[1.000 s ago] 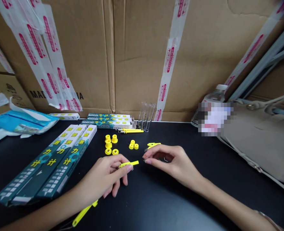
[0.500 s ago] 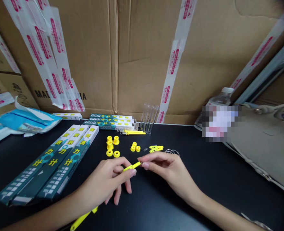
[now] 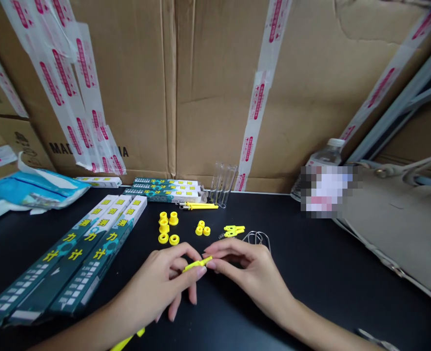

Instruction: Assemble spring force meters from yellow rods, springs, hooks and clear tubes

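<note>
Between the thumb and fingers of my left hand (image 3: 160,280) is a small slim yellow plastic piece (image 3: 195,264), tilted up to the right. My right hand (image 3: 252,270) pinches at its right end; the fingertips hide whatever small part may be there. Just beyond the hands lie short yellow pegs (image 3: 234,230), a small coil spring (image 3: 222,236) and bent metal wire hooks (image 3: 257,238). Small yellow caps (image 3: 201,229) and larger yellow flanged collars (image 3: 164,225) sit in groups farther left. Another yellow strip (image 3: 127,340) shows partly under my left forearm.
Printed long boxes (image 3: 91,243) lie at left, with more boxes (image 3: 164,190) at the back. Clear tubes (image 3: 223,183) stand beside yellow rods (image 3: 201,206). A blue packet (image 3: 40,187), a plastic bottle (image 3: 328,153) and a grey bag (image 3: 394,219) flank the black table (image 3: 310,273).
My right fingertips have moved left and closer to my left hand, along the end of the yellow plastic piece. My left hand keeps its hold. The view has shifted slightly.
</note>
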The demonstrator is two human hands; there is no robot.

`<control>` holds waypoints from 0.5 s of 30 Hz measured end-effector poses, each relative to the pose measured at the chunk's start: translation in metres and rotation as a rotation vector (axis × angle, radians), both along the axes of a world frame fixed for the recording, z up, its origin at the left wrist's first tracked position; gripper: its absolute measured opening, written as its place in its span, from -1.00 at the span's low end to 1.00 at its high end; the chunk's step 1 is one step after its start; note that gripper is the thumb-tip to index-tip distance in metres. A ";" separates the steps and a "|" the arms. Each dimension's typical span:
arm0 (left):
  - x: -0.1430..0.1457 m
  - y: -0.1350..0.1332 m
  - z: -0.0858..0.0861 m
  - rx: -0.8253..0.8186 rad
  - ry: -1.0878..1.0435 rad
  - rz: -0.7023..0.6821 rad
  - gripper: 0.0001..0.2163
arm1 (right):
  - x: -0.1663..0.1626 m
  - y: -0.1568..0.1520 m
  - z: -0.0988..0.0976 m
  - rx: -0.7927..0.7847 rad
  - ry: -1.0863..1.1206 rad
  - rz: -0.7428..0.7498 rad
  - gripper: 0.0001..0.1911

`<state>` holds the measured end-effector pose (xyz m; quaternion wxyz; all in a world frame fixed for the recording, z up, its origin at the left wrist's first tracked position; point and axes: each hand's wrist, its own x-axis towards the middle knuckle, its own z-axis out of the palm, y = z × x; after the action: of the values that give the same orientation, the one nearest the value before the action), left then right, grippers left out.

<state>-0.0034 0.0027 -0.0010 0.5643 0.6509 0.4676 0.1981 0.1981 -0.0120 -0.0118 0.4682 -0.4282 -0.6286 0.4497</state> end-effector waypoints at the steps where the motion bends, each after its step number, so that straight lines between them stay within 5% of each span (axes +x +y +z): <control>1: 0.000 0.000 0.000 -0.002 -0.002 0.004 -0.67 | 0.000 0.001 0.000 -0.010 0.006 0.007 -0.86; 10: -0.001 0.006 -0.002 -0.101 -0.087 -0.056 -0.64 | -0.004 0.001 0.007 -0.109 0.159 0.128 -0.83; 15: -0.005 0.008 -0.003 -0.116 -0.138 -0.111 -0.60 | -0.002 -0.001 0.006 0.059 -0.003 0.100 -0.84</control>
<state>-0.0080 0.0105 -0.0038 0.6420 0.6267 0.4018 0.1834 0.1960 -0.0131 -0.0059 0.4567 -0.3830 -0.6627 0.4534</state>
